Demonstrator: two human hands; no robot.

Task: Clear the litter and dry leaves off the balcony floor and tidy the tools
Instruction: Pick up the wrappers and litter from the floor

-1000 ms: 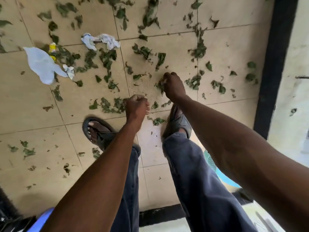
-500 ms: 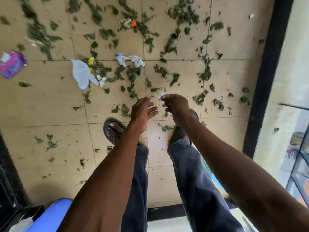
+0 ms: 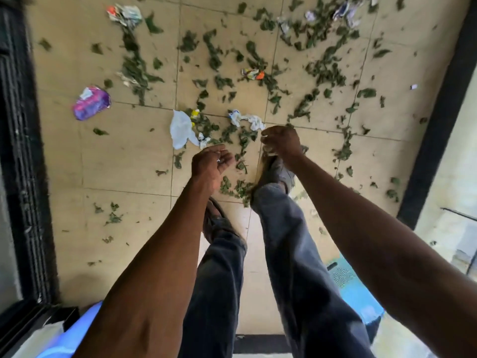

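My left hand (image 3: 210,164) hangs with the fingers loosely cupped; something small and pale glints inside the curl, but it is too tiny to name, so I cannot tell whether I actually hold it. My right hand (image 3: 280,143) is curled in, fingertips drawn together as if nipping a pale scrap, yet the blur hides what it is, and I cannot say for sure.

Just beyond my left fingertips lies the thin white plastic bag (image 3: 180,130), flat and limp on the tile. Touching distance ahead of my right knuckles sits the crumpled white tissue wad (image 3: 247,119). Further out past both hands is the small orange-and-yellow sweet wrapper (image 3: 254,74), and well off to the left of my left hand the purple foil snack packet (image 3: 91,102). The dry green leaf scraps (image 3: 325,71) lie all around and beyond my fingers.

I judge all of this feather-light. The bag is slippery and soft, best pinched at a bunched fold. The tissue should squash easily, so any grab works. The leaves look brittle and will probably crumble, better gathered in handfuls or swept than picked singly.

The beige tiled balcony floor (image 3: 124,166) looks smooth and hard, with grout lines where crumbs could lodge. A black barred frame (image 3: 23,151) runs along my left, and a black border strip (image 3: 438,120) edges the right.
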